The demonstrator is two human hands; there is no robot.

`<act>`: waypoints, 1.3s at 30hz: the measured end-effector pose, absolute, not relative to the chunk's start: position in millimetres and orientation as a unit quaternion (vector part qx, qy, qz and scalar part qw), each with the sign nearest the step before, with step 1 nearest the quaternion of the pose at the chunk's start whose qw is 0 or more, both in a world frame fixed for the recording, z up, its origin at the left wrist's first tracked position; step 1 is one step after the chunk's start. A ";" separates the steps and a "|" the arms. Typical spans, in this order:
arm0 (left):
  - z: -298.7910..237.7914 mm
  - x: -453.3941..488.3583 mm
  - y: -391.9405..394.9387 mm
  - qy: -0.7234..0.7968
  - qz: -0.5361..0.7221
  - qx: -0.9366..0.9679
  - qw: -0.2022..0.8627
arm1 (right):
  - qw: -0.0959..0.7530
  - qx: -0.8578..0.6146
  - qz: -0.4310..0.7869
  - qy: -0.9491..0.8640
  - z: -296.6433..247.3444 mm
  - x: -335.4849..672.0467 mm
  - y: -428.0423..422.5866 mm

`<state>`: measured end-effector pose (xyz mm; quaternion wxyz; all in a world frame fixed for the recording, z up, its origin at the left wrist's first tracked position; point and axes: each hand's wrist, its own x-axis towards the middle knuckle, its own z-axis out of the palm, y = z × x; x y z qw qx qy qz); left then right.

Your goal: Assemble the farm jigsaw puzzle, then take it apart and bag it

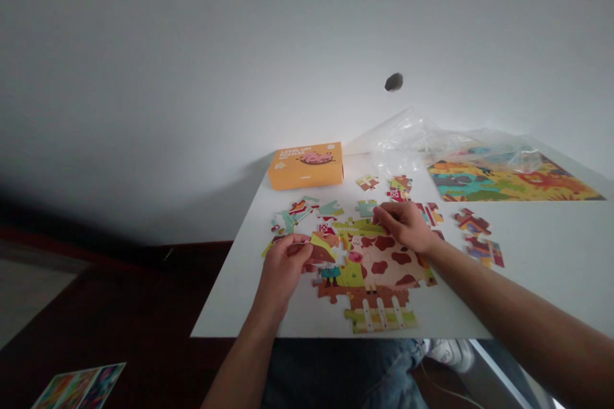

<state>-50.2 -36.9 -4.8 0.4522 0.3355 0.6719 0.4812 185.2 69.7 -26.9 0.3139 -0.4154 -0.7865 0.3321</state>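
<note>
A partly joined farm puzzle [378, 268] with a brown-spotted cow lies on the white table [527, 268] in front of me. My left hand [284, 266] is closed on a puzzle piece [320, 249] at the puzzle's left edge. My right hand [407, 225] rests fingers-down on the puzzle's top edge, pinching or pressing a piece there; what it holds is hidden. Several loose pieces [307, 209] lie just beyond the hands.
An orange puzzle box [307, 165] stands at the table's far left corner. A finished colourful puzzle [508, 180] under a clear plastic bag [432, 140] lies at the far right. More loose pieces [480, 236] sit right of my hand. A printed sheet [79, 386] lies on the dark floor.
</note>
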 end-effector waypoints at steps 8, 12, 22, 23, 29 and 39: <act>-9.7 -53.8 -35.6 0.641 0.493 0.459 0.368 | 0.313 -0.409 0.344 -0.785 -27.5 187.2 70.7; -4.7 -48.8 -34.6 0.621 0.470 0.537 0.323 | 0.304 -0.377 0.398 -0.779 -22.8 182.3 63.2; -6.3 -22.1 -29.3 0.587 0.447 0.568 0.365 | 0.204 -0.279 0.648 -0.679 -21.7 161.6 34.8; -6.1 -22.2 -29.2 0.589 0.447 0.565 0.367 | 0.207 -0.290 0.657 -0.664 -22.5 162.0 35.6; -7.8 -47.1 -28.0 0.652 0.393 0.589 0.272 | 0.265 -0.336 0.619 -0.658 -15.9 170.1 48.2; -18.5 -55.8 -25.3 0.671 0.300 0.643 0.213 | 0.313 -0.397 0.571 -0.647 -24.9 172.9 60.6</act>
